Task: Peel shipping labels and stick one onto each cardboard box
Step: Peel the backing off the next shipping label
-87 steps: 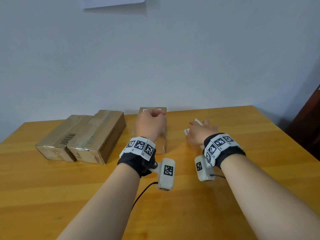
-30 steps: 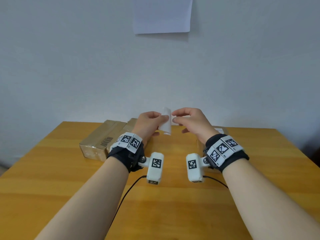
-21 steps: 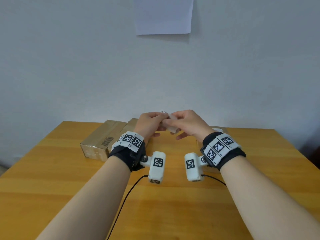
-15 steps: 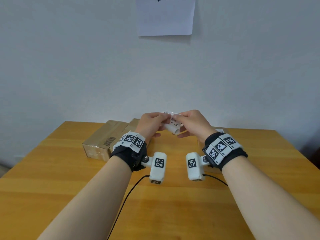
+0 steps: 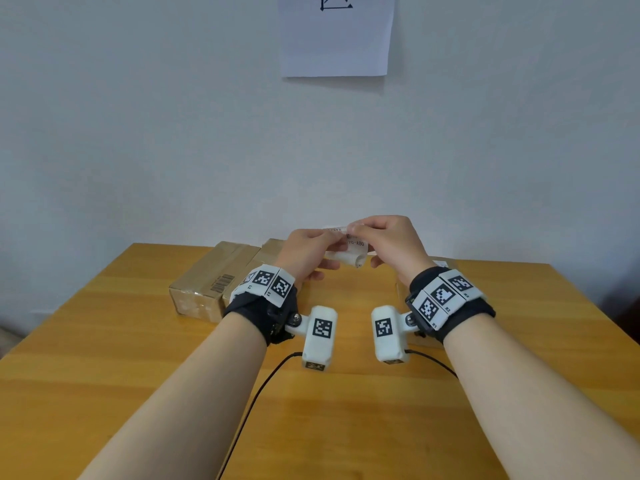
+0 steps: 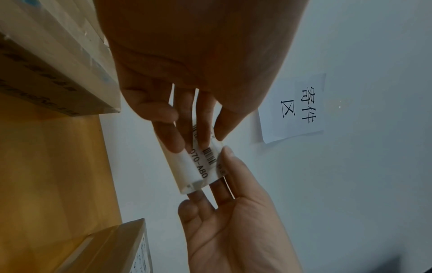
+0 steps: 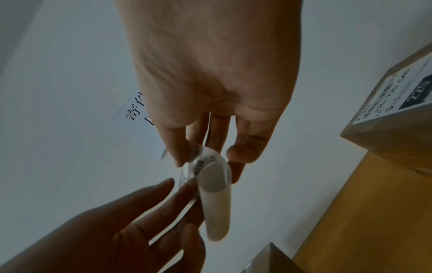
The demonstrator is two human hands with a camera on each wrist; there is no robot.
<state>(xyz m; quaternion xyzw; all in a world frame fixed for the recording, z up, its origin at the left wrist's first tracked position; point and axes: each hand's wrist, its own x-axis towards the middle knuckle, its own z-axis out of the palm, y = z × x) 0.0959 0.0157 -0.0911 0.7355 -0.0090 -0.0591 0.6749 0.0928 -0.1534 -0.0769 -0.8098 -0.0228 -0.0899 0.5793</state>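
Observation:
Both hands are raised above the table, holding a curled white label sheet (image 5: 353, 249) with a barcode and printed text between them. My left hand (image 5: 327, 241) pinches its left part between thumb and fingers (image 6: 174, 142). My right hand (image 5: 357, 233) pinches the upper edge of the label sheet (image 7: 211, 182) with thumb and fingertips. Two cardboard boxes (image 5: 207, 280) lie side by side at the back left of the table. A third box (image 7: 395, 110) at the back right, mostly hidden behind my right wrist, carries a white label.
The wooden table (image 5: 104, 375) stretches toward me below the arms. A white paper sign (image 5: 336, 36) hangs on the wall behind. A black cable (image 5: 256, 400) runs from the left wrist camera across the table.
Earlier my left hand rested on a box and my right was at the table. Both hands lifted the label sheet; it turned from upright to lying sideways, printed side showing.

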